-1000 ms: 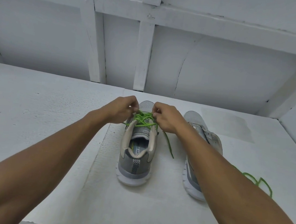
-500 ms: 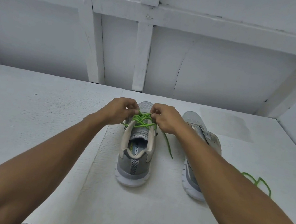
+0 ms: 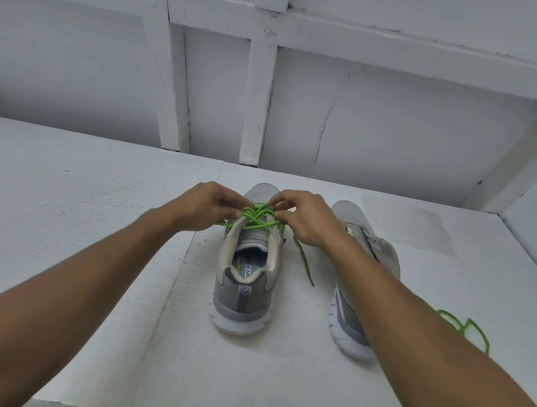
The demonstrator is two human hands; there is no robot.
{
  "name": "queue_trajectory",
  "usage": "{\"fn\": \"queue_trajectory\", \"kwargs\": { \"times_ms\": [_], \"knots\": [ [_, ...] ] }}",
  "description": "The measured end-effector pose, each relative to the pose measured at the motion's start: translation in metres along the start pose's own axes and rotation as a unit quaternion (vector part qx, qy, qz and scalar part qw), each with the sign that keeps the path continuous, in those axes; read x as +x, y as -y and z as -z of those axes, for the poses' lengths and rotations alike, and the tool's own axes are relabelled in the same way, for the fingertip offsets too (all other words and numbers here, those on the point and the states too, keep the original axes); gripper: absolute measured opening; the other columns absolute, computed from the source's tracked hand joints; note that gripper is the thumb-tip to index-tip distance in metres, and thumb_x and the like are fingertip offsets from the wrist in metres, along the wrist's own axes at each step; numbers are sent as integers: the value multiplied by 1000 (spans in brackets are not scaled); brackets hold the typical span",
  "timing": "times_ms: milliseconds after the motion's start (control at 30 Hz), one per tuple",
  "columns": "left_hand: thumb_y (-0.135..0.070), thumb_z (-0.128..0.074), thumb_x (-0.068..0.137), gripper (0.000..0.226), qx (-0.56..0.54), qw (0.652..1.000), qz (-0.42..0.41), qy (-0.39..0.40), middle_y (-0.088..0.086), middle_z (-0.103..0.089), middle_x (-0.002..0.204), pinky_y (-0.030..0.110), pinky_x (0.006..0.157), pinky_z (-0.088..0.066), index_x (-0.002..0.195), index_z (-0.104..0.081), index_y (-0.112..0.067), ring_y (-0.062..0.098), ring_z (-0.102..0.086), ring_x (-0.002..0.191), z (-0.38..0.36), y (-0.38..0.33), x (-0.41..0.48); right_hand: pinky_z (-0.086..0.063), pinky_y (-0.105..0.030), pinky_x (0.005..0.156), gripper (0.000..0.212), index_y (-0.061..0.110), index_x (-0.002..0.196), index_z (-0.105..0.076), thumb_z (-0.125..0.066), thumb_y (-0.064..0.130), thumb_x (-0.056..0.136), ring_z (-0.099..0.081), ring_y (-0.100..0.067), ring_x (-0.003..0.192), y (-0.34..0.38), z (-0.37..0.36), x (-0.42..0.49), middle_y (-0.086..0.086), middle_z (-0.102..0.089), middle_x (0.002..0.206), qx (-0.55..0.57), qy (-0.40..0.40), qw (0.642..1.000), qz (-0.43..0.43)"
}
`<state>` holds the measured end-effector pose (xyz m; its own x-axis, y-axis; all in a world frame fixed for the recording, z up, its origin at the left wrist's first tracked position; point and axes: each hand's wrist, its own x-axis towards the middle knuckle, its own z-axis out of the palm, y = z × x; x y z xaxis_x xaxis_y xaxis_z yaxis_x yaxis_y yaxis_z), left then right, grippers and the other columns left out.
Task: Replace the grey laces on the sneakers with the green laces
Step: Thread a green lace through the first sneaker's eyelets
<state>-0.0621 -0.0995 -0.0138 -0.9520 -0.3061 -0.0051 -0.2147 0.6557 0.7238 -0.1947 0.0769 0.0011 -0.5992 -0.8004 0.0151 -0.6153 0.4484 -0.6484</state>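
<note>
Laced sneaker (image 3: 246, 268) stands upright on white surface (image 3: 88, 213), long axis front-to-back: heel toward the person, toe pointing away at the wall. Green lace (image 3: 260, 219) criss-crosses its upper eyelets, directly btwn both hands. Left hand (image 3: 203, 206) pinches the lace at the shoe's left edge, right hand (image 3: 309, 222) pinches it at the right edge, fingers curled. One free end trails down the right side onto the surface. Other sneaker (image 3: 368, 250) sits just beside, same heading; spare green lace (image 3: 462, 326) lies right of it.
</note>
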Motion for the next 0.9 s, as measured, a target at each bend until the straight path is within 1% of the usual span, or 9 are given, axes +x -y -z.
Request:
{"fn": "queue_trajectory", "kwargs": {
  "times_ms": [167,267,333,400,467,533,633,767,900],
  "knots": [
    [-13,-62,93,13,26,1000,5,-14,-4,-67,89,32,79,-57,100,-72,-17,7,-62,77,-2,-11,5,-46,-30,86,15,19,102,-74,-64,17,91,-60,-16,95,1,-7,1,1,-68,103,-36,-15,999,1],
    [-11,-53,97,10,66,998,15,-11,3,-64,98,27,69,-53,95,-63,-16,11,-58,73,-5,-15,9,-45,-33,87,13,22,99,-72,-60,21,93,-57,-18,96,2,-9,2,1,-65,104,-70,-18,997,15],
    [-11,-46,99,11,68,997,34,-5,7,-62,104,30,68,-50,98,-57,-12,15,-57,77,-7,-15,11,-46,-37,85,14,18,98,-66,-53,20,95,-57,-22,96,4,-9,2,-2,-64,104,-90,-6,996,10],
    [-17,-44,102,14,-10,998,63,-6,12,-63,111,33,70,-54,103,-56,-8,20,-59,87,-7,-13,10,-44,-38,78,16,10,95,-58,-44,18,96,-55,-25,88,7,-7,2,-5,-63,97,-93,17,995,-9],
    [-22,-45,103,18,-103,991,90,-11,13,-63,115,24,65,-52,106,-55,-8,20,-60,96,-5,-12,7,-39,-36,68,15,5,87,-52,-42,14,94,-48,-24,77,10,-3,2,-8,-57,86,-74,34,997,-16],
    [-21,-44,103,18,-148,984,96,-14,14,-62,118,18,63,-50,106,-55,-8,20,-60,103,-3,-10,3,-41,-36,69,18,-1,90,-54,-44,13,94,-49,-26,77,11,0,2,-8,-60,86,-54,35,998,-18],
    [-11,-44,102,17,-180,980,82,1,15,-63,115,14,62,-52,108,-59,-6,15,-61,97,-4,-8,0,-46,-35,82,15,9,100,-62,-49,13,94,-60,-22,94,7,3,2,-3,-66,99,-18,32,999,-24],
    [-9,-58,95,13,-125,990,61,-2,10,-68,106,19,71,-55,105,-67,-9,19,-66,94,-5,-2,-1,-41,-22,75,13,20,93,-65,-59,9,90,-59,-15,97,3,2,1,2,-66,102,9,33,999,-11],
    [-18,-61,95,9,-109,991,51,-51,8,-70,97,17,61,-52,93,-69,-15,17,-64,85,-9,-5,2,-40,-28,80,8,20,92,-59,-54,16,96,-57,-19,99,3,-4,1,-1,-64,105,1,25,1000,1]
  ]
}}
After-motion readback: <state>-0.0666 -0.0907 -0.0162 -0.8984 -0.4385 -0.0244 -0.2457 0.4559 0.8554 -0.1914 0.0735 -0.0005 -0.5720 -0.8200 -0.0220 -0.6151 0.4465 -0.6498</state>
